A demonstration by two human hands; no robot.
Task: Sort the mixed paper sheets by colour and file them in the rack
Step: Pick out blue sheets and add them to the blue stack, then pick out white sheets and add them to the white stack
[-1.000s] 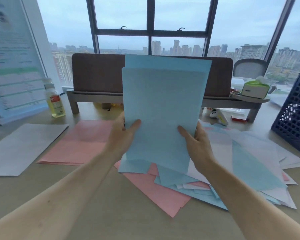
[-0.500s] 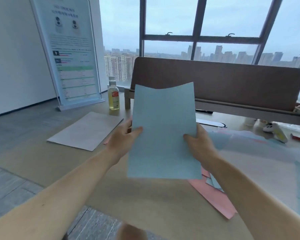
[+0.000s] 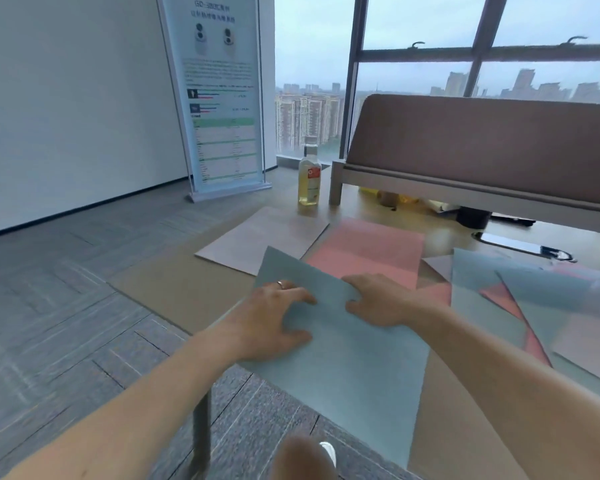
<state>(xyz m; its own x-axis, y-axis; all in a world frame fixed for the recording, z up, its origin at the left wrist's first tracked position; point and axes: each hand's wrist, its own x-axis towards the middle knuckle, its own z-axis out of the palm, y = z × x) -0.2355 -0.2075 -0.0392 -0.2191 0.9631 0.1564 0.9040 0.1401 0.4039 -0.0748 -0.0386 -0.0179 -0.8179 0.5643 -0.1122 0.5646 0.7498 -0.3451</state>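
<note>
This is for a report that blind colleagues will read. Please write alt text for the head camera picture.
The left hand and right hand rest on a blue sheet overhanging the near corner of a table. Beyond lie pink sheets, pale sheets and a bottle; mixed sheets lie to the right.

Soft, overcast daylight came through the window (image 3: 413, 98); shadows were faint. Wide-angle distortion bent the edges, and motion blur softened the whole frame.
</note>
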